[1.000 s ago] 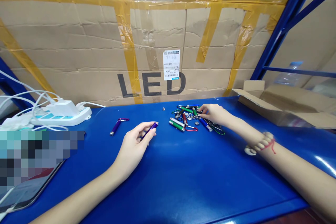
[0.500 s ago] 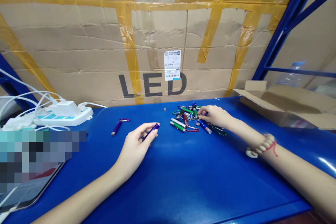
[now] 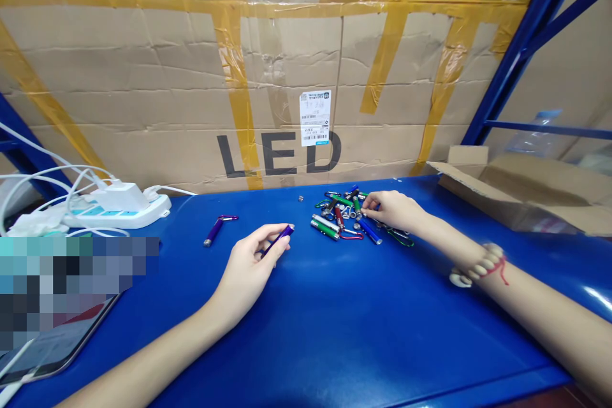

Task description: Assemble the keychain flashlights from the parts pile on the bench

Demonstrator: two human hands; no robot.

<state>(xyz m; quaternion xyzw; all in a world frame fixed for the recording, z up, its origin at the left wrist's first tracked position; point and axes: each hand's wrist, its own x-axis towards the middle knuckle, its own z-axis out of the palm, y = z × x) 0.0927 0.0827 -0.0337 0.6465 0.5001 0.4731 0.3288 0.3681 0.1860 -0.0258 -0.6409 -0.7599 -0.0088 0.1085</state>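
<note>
My left hand [image 3: 251,261] rests on the blue table [image 3: 335,319] with its fingers pinched round a small purple flashlight [image 3: 278,239] that points up and right. My right hand [image 3: 389,209] reaches into a pile of small flashlights [image 3: 342,217] in green, red, blue and silver, some with carabiner clips; its fingertips are closed on a piece in the pile that I cannot make out. Another purple flashlight with a clip [image 3: 215,229] lies alone to the left. A bead bracelet and red string sit on my right wrist [image 3: 478,266].
A taped cardboard box marked LED [image 3: 282,76] stands along the back edge. A white power strip with plugs and cables [image 3: 115,207] is at the left, a tablet [image 3: 57,344] at the near left, an open carton [image 3: 516,194] at the right, and blue rack posts [image 3: 521,44] behind it.
My right hand's fingers have shifted slightly within the pile. My left hand has kept the purple flashlight and hardly moved.
</note>
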